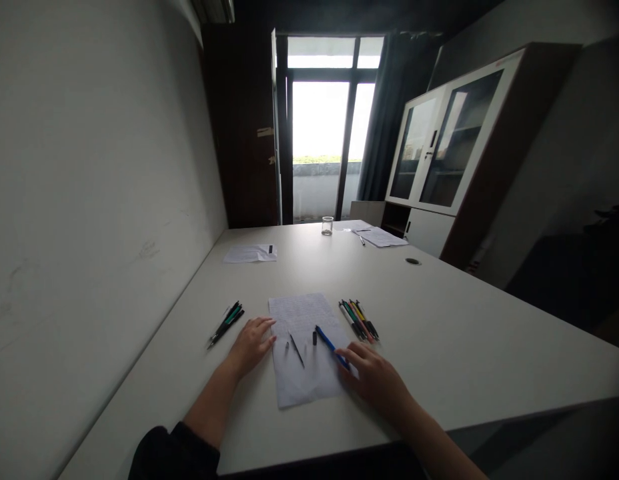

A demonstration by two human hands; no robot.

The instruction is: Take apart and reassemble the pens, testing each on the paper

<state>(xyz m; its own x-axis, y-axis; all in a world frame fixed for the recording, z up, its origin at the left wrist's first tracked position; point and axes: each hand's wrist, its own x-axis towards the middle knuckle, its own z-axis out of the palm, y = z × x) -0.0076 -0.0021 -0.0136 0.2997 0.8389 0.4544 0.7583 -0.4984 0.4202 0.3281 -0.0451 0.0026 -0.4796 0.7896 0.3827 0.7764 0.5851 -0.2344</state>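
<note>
A sheet of paper (309, 387) lies on the white table before me. On it rest a thin dark refill (297, 351), a small black cap (314, 339) and a tiny grey piece (287, 347). My left hand (252, 345) lies at the sheet's left edge, fingers apart, holding nothing. My right hand (372, 373) is at the lower end of a blue pen (328, 341), its thumb and fingers closed around that end. The pen slants across the sheet's right side.
Several dark and green pens (226, 324) lie left of the sheet, several coloured pens (358, 320) to its right. Farther back are a glass jar (327, 226), a paper with a dark strip (250, 253), stacked papers (382, 237) and a round table hole (413, 262).
</note>
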